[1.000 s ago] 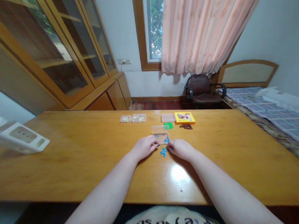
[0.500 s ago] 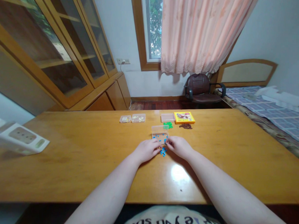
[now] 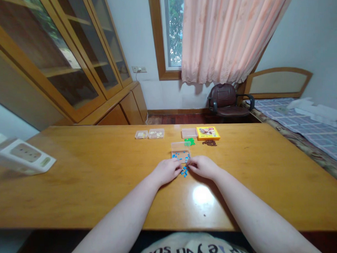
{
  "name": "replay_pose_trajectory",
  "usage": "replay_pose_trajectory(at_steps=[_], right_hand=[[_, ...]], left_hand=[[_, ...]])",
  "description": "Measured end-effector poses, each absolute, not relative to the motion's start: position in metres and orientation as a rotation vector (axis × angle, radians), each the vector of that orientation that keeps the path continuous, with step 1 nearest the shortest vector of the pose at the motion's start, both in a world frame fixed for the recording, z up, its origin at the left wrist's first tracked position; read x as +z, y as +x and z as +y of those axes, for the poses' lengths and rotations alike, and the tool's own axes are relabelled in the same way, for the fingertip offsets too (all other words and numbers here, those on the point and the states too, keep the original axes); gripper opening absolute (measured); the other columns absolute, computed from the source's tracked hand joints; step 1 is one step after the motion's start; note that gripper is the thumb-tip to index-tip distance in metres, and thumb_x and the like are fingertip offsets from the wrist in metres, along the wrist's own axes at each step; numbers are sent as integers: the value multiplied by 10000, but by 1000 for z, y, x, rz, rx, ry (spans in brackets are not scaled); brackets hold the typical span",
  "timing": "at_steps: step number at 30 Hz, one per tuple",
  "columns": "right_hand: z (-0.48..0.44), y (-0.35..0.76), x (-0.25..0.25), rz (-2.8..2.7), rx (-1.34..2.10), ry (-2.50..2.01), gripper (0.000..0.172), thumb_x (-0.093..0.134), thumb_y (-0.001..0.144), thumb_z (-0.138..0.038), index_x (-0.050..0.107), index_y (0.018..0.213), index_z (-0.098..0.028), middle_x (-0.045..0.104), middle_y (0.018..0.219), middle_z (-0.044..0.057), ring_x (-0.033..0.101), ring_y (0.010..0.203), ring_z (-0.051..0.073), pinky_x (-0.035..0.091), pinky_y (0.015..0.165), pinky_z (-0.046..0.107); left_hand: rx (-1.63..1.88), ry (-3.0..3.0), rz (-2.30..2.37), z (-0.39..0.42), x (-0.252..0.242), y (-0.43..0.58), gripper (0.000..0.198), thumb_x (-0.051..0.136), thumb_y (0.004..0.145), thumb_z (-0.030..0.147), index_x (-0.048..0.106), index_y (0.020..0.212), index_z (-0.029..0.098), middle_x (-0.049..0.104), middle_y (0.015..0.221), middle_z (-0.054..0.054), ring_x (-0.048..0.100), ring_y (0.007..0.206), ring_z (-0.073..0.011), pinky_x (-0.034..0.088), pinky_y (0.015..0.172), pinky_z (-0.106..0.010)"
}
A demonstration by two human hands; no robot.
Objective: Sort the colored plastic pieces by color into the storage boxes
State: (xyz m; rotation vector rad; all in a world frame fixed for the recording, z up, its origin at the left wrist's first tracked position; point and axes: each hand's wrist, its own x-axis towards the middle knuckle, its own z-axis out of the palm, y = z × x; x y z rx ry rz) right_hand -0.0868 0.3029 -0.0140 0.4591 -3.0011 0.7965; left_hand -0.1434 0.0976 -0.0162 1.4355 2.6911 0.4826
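My left hand [image 3: 169, 170] rests at the left of a small pile of blue pieces [image 3: 184, 172] on the table, its fingers curled in toward them. From the right side my right hand [image 3: 203, 166] reaches to the same pile, thumb and fingertips drawn together. Whatever either hand pinches is too small to make out. Just beyond the fingertips lies a clear plastic box [image 3: 177, 145], open, with blue pieces scattered over its bottom. Its near edge is partly covered by my fingers.
Behind the box are green pieces [image 3: 191, 141], brown pieces [image 3: 209, 143], a yellow box [image 3: 208, 133] and a clear tray [image 3: 188, 133]. Two clear containers [image 3: 156, 133] with pale pieces stand farther left. A white container [image 3: 28, 155] lies on the table's left side.
Both hands have shifted slightly toward me, away from the box. More blue pieces show at the box's left side, and the pile between my hands is more spread out.
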Motion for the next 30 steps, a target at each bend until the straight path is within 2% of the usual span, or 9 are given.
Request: replay_pose_trajectory(at_steps=[7, 12, 16, 19, 23, 30], right_hand=[[298, -87, -15, -3030, 781, 464, 251, 500, 831, -224, 701, 978, -250, 723, 936, 33, 657, 832, 173, 454, 741, 253], [297, -85, -14, -3041, 748, 504, 278, 489, 853, -254, 684, 1050, -275, 716, 992, 25, 658, 862, 182, 456, 752, 261], [295, -84, -10, -3092, 680, 532, 266, 498, 847, -250, 690, 1030, -273, 719, 968, 27, 652, 833, 178, 440, 723, 250], [293, -84, -7, -3114, 624, 513, 245, 497, 853, -256, 697, 995, -257, 721, 924, 38, 642, 797, 171, 418, 688, 237], [291, -84, -6, -3127, 579, 484, 213, 500, 855, -266, 705, 910, -238, 716, 838, 38, 625, 739, 162, 386, 638, 228], [292, -85, -14, -3035, 663, 473, 205, 501, 864, -267, 700, 878, -221, 708, 840, 43, 615, 737, 149, 392, 653, 229]], left_hand=[[725, 1346, 2902, 88, -12, -155, 163, 504, 879, 278, 647, 867, 200, 627, 869, -31, 585, 805, -144, 445, 735, -245], [698, 1250, 2980, 86, -14, -159, 221, 533, 866, 288, 617, 1054, 209, 616, 975, -49, 585, 878, -170, 455, 776, -274], [598, 1528, 2738, 86, -10, -154, 169, 511, 877, 275, 658, 943, 228, 623, 943, -31, 586, 859, -150, 446, 775, -251], [496, 1631, 2587, 87, -8, -151, 161, 525, 870, 292, 668, 930, 247, 626, 921, -14, 590, 830, -142, 444, 749, -236], [418, 1602, 2538, 89, -10, -150, 146, 549, 855, 278, 667, 939, 263, 626, 926, -1, 593, 833, -144, 441, 741, -233], [408, 1575, 2546, 90, -12, -151, 126, 535, 861, 275, 651, 868, 225, 623, 907, -12, 589, 835, -147, 442, 740, -232]])
